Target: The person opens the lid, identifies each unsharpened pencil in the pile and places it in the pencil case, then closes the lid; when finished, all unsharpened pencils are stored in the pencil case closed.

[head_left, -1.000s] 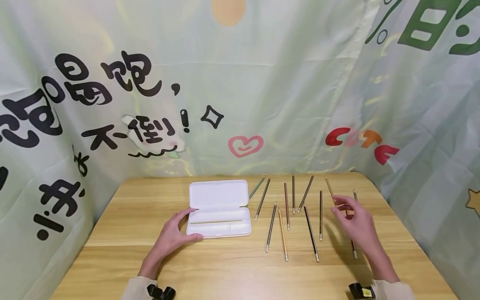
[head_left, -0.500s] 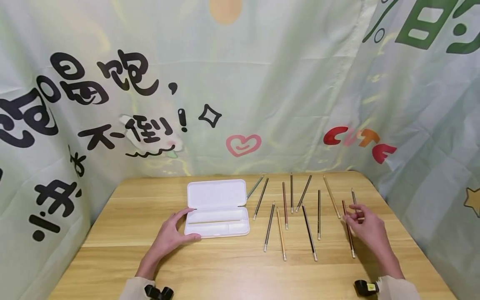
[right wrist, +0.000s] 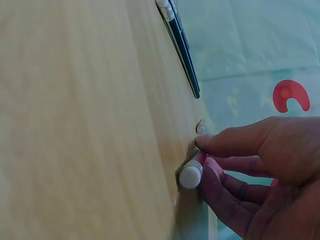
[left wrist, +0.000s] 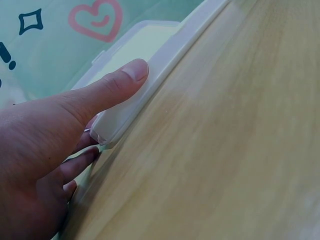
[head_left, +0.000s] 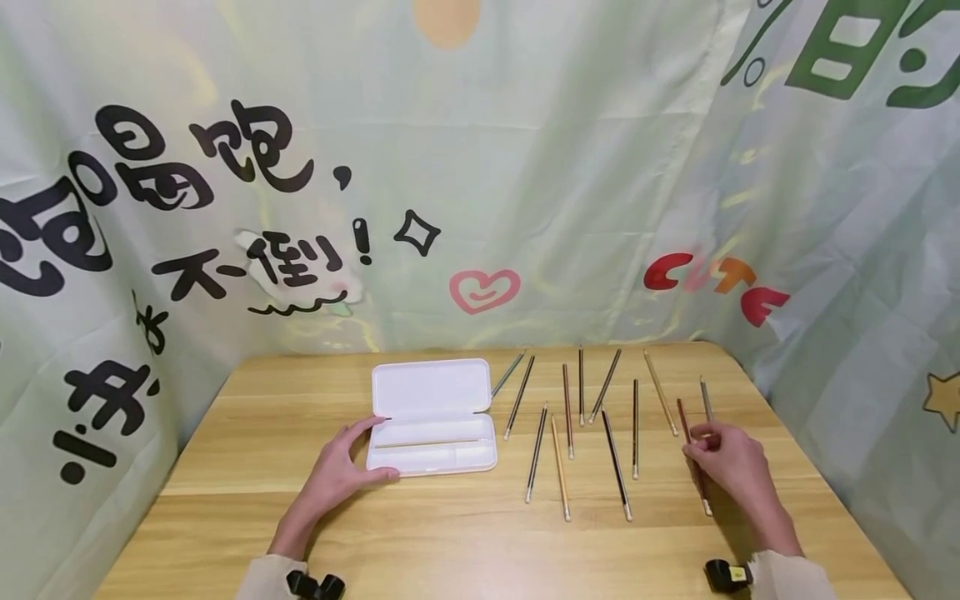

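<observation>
In the head view, my left hand [head_left: 337, 467] grips the left end of an open white pencil case [head_left: 431, 387]. The thumb lies on its near edge and a finger reaches the hinge side. One light wooden pencil [head_left: 427, 443] lies inside the case. On the right, my right hand [head_left: 729, 457] pinches a dark red pencil [head_left: 681, 410] between thumb and fingers. The right wrist view shows its white eraser [right wrist: 190, 177] pointing toward the camera. A grey pencil [head_left: 706, 396] is partly hidden behind that hand.
Several loose pencils lie between the case and my right hand, among them a black pencil [head_left: 617, 467], a yellow pencil [head_left: 560, 471] and a wooden pencil [head_left: 660, 392]. A green pencil [head_left: 508, 372] lies beside the lid. A printed curtain [head_left: 525, 183] hangs behind the wooden table [head_left: 450, 542].
My right hand has moved right and toward me, from near the wooden pencil to the dark red one, and now pinches it. The left hand has stayed on the case.
</observation>
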Available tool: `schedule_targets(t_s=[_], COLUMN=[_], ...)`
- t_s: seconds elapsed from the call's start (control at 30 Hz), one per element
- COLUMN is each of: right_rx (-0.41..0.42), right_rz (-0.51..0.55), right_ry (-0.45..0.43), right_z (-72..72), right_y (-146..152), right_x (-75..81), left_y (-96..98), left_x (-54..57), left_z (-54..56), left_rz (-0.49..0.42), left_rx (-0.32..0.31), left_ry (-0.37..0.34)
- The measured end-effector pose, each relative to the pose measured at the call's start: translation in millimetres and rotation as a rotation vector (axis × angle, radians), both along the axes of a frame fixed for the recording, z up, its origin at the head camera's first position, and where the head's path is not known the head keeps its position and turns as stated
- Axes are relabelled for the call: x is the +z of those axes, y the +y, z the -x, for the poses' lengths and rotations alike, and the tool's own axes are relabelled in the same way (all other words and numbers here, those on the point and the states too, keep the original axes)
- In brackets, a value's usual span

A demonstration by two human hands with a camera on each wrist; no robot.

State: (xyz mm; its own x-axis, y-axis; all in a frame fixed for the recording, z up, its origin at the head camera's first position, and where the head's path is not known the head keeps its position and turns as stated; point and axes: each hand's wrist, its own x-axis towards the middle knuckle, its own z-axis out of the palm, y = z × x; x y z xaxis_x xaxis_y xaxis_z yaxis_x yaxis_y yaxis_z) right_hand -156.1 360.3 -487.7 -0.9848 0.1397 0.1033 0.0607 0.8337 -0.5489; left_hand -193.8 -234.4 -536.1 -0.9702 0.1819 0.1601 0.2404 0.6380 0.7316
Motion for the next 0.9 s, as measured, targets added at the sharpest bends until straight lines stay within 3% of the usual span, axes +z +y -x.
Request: schedule_targets(t_s=[0.4, 0.9], right_rx=[-0.001, 0.046], right_rz=[-0.009, 0.127], right_ry=[0.087, 0.219], right_z=[-3.9, -1.7], right_y=[-5, -37], right_x=[4.8, 18.0], left_y=[0.5, -0.3], left_x=[-0.7, -2.6], left_z=[-0.6, 0.1], left_rz=[0.008, 0.003], left_rx=[0.006, 0.008], left_ry=[-0.013, -0.003])
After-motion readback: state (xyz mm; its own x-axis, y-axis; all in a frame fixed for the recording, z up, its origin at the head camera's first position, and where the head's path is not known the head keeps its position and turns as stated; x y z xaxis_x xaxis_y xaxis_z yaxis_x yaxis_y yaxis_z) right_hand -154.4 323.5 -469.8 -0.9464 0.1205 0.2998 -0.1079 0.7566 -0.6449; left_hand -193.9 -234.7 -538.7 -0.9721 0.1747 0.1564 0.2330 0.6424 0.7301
